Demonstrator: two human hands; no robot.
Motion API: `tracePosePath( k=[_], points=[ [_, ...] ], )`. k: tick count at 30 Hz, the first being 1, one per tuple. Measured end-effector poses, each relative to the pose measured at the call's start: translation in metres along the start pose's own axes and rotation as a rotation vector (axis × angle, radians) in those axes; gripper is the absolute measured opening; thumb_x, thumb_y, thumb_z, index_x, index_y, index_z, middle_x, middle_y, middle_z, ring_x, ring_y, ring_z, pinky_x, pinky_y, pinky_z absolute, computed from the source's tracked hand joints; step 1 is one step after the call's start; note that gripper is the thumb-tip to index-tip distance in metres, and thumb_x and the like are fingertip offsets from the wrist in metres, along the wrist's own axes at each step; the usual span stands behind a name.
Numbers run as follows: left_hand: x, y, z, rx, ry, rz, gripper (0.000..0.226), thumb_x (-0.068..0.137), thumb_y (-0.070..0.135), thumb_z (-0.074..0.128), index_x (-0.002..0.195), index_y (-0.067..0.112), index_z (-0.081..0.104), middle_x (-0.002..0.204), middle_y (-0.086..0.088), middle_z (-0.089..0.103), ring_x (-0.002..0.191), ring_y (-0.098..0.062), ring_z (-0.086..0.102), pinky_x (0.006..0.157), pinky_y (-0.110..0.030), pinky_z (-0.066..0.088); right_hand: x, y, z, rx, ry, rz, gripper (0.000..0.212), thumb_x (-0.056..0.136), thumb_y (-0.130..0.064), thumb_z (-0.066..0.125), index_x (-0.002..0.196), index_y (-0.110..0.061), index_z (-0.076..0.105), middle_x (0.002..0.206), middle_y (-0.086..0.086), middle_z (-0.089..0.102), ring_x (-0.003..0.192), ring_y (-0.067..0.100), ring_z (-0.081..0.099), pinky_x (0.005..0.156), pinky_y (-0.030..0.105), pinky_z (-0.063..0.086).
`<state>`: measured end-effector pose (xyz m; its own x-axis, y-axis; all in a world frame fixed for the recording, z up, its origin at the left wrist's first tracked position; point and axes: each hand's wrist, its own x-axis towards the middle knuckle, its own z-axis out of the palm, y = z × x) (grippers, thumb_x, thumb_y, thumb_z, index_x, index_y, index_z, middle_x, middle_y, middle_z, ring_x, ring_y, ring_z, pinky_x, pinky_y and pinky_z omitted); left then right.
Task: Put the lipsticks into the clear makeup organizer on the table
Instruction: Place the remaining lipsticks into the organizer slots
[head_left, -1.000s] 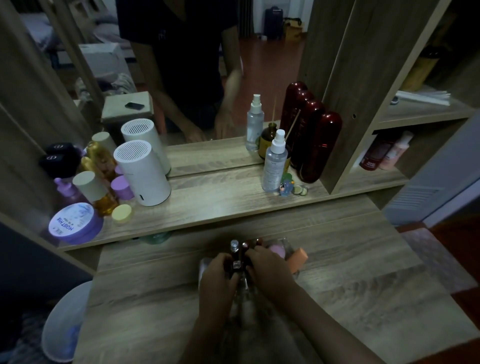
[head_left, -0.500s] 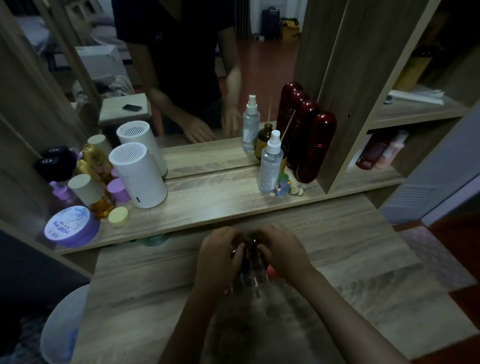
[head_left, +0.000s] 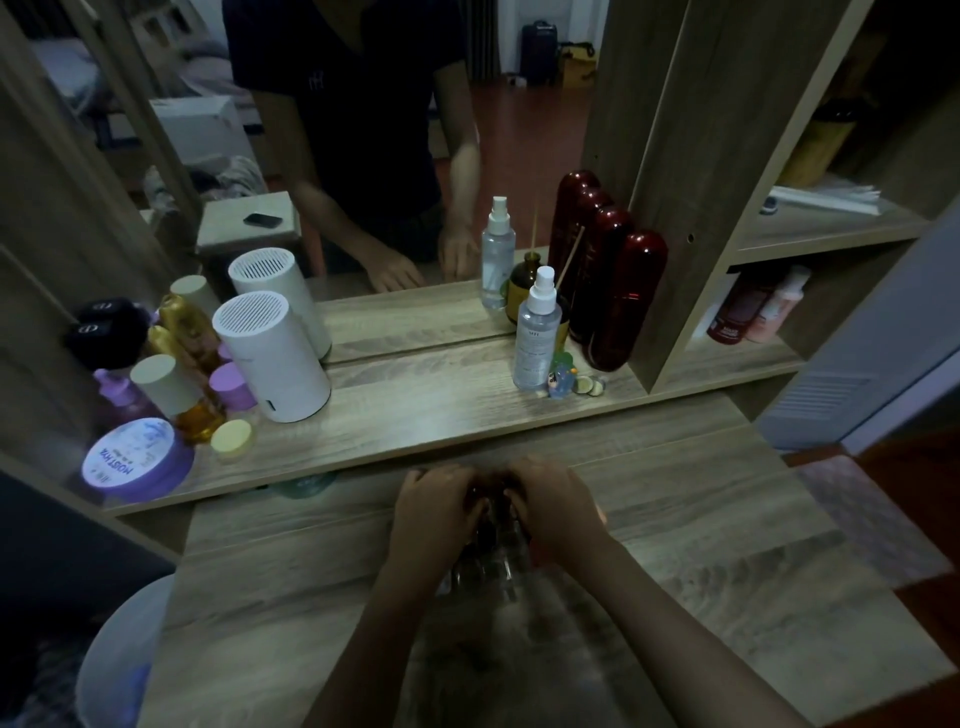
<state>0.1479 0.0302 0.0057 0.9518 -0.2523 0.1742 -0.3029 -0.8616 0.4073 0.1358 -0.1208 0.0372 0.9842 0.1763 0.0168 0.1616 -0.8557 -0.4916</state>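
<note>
The clear makeup organizer (head_left: 485, 569) stands on the wooden table (head_left: 727, 545) in front of me, its glassy compartments showing between my wrists. Dark lipstick tubes (head_left: 491, 501) stick up from it in the gap between my hands. My left hand (head_left: 434, 512) is curled around the organizer's left side and my right hand (head_left: 558, 512) around its right side, fingers bent over the far end. Most of the organizer and what it holds is hidden under my hands. A bit of orange (head_left: 600, 514) peeks out by my right hand.
A raised shelf (head_left: 426, 410) under a mirror lies just beyond my hands. On it are a white cylinder (head_left: 272, 358), a spray bottle (head_left: 537, 338), dark red bottles (head_left: 623, 301), a purple jar (head_left: 132, 460) and several small bottles. A white bin (head_left: 119, 654) sits lower left.
Both hands and the organizer have moved away from me toward the shelf. The pink and orange items seen beside my right hand are now almost fully covered.
</note>
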Motion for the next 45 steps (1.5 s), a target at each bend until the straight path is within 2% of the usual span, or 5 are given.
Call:
tracePosePath(
  k=[17,28,34,39,45],
  points=[
    [-0.001,0.003,-0.003,-0.008,-0.028,-0.014,0.028,0.077,0.036,0.058,0.104,0.030,0.060,0.105,0.005,0.070,0.101,-0.016,0.060,0.083,-0.031,0.035,-0.003,-0.002,0.001,0.011,-0.011,-0.024,0.024,0.088,-0.017,0.051,0.112,-0.013,0.055,0.113,0.008,0.060,0.103,0.026,0.057,0.087,0.043,0.048],
    [-0.023,-0.017,-0.019,-0.257,-0.003,-0.107,0.036,0.070,0.025,0.074,0.104,0.021,0.065,0.102,-0.001,0.070,0.093,-0.016,0.063,0.078,-0.026,0.047,-0.049,-0.003,0.011,0.202,0.290,0.022,0.027,0.080,-0.014,0.068,0.105,-0.023,0.063,0.090,-0.005,0.070,0.073,-0.003,0.054,0.061,0.007,0.041],
    [-0.023,-0.015,-0.021,-0.252,0.015,-0.117,0.022,0.076,0.019,0.068,0.098,0.017,0.069,0.095,-0.003,0.072,0.088,-0.019,0.065,0.077,-0.031,0.051,-0.068,-0.003,0.024,0.236,0.248,0.102,0.024,0.083,-0.016,0.066,0.106,-0.021,0.064,0.097,-0.001,0.071,0.080,0.012,0.065,0.067,0.034,0.057],
    [-0.020,-0.010,-0.020,-0.292,0.056,-0.137,0.019,0.076,0.020,0.069,0.094,0.016,0.070,0.091,-0.004,0.073,0.082,-0.018,0.066,0.075,-0.034,0.054,-0.072,0.000,0.018,0.230,0.294,0.124,0.026,0.078,-0.013,0.071,0.102,-0.022,0.067,0.095,-0.002,0.073,0.074,0.005,0.062,0.061,0.015,0.045],
    [-0.020,-0.016,-0.019,-0.329,0.077,-0.167,0.016,0.075,0.017,0.070,0.091,0.015,0.070,0.087,-0.004,0.074,0.078,-0.017,0.067,0.074,-0.037,0.055,-0.077,0.006,0.018,0.226,0.312,0.150,0.026,0.076,-0.014,0.074,0.099,-0.024,0.068,0.098,-0.001,0.074,0.075,0.014,0.067,0.063,0.018,0.041]
  ],
)
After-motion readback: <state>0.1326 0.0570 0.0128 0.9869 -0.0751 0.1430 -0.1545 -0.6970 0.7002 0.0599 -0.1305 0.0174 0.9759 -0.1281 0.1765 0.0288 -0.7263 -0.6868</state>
